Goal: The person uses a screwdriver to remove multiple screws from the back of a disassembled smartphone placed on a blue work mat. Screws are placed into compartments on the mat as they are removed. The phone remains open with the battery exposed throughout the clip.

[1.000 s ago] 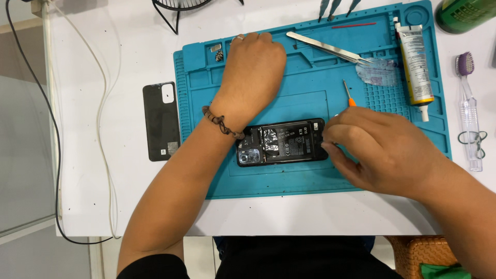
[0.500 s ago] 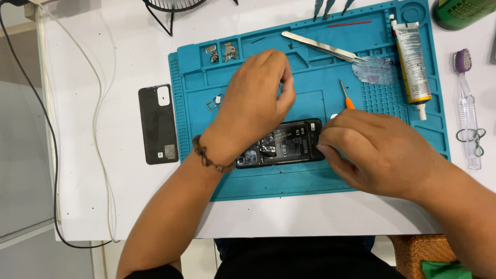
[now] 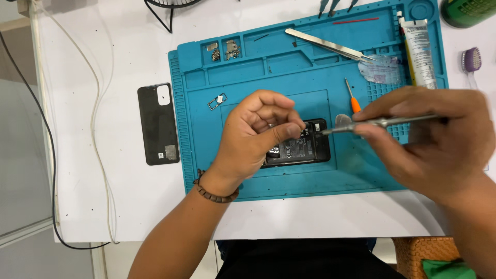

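An opened black phone (image 3: 305,150) lies on the blue repair mat (image 3: 310,77), its insides facing up. My left hand (image 3: 256,137) hovers over the phone's left half, wrist bead bracelet showing, thumb and fingertips pinched together; anything between them is too small to see. My right hand (image 3: 439,139) grips a slim metal screwdriver (image 3: 382,122) whose tip points at the phone's right end. The phone's black back cover (image 3: 157,124) rests on the white table, left of the mat.
On the mat lie metal tweezers (image 3: 330,49), an orange-handled tool (image 3: 354,101), a glue tube (image 3: 418,51), a SIM tray (image 3: 217,102), small parts in a compartment (image 3: 227,50) and clear plastic (image 3: 382,70). White cable (image 3: 98,129) runs at left; purple brush (image 3: 471,59) at right.
My left hand came back from the mat's upper left to the phone and curled into a pinch. My right hand lifted off the phone and now shows the screwdriver.
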